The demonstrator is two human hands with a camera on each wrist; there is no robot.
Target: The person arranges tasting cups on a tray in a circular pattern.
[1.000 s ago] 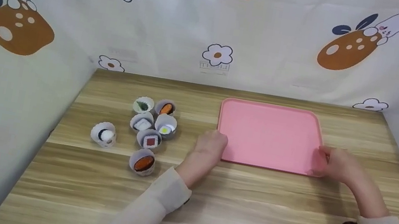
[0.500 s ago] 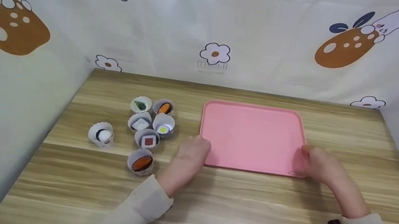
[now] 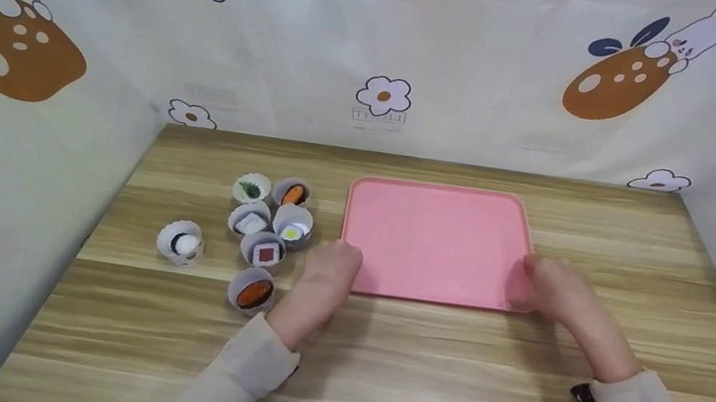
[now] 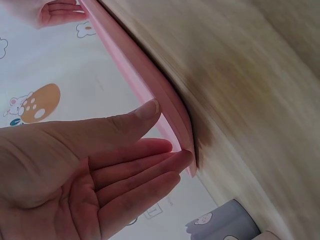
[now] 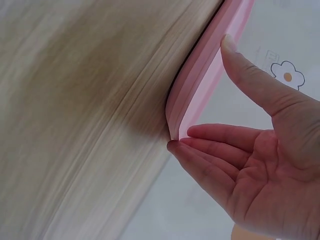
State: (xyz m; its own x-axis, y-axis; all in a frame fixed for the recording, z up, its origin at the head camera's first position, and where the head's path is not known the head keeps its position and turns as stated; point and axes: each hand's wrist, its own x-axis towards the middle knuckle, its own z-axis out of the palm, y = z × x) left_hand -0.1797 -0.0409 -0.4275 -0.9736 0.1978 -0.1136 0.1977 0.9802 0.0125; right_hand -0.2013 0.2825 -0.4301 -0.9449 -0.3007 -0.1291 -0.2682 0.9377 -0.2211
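A pink rectangular tray (image 3: 435, 244) lies level at the wooden tabletop in the middle of the head view, with nothing on it. My left hand (image 3: 327, 273) holds its near left corner; in the left wrist view the thumb (image 4: 148, 109) lies at the front rim and the fingers (image 4: 145, 187) reach round the side. At the near right corner my right hand (image 3: 556, 291) grips the tray likewise, its thumb (image 5: 230, 45) on the front rim and fingertips at the right side. Left of the tray stands a cluster of small paper-like cups (image 3: 262, 250).
Several cups contain small sushi-like pieces, such as an orange-topped one (image 3: 253, 293) and a red-centred one (image 3: 266, 255). One cup (image 3: 180, 242) with a white and black piece stands apart to the left. A printed cloth (image 3: 284, 33) hangs behind the wooden tabletop (image 3: 413, 388).
Both hands have moved the pink tray to the left, nearer the cups, mostly in the first half second. The cups have stayed where they stand.
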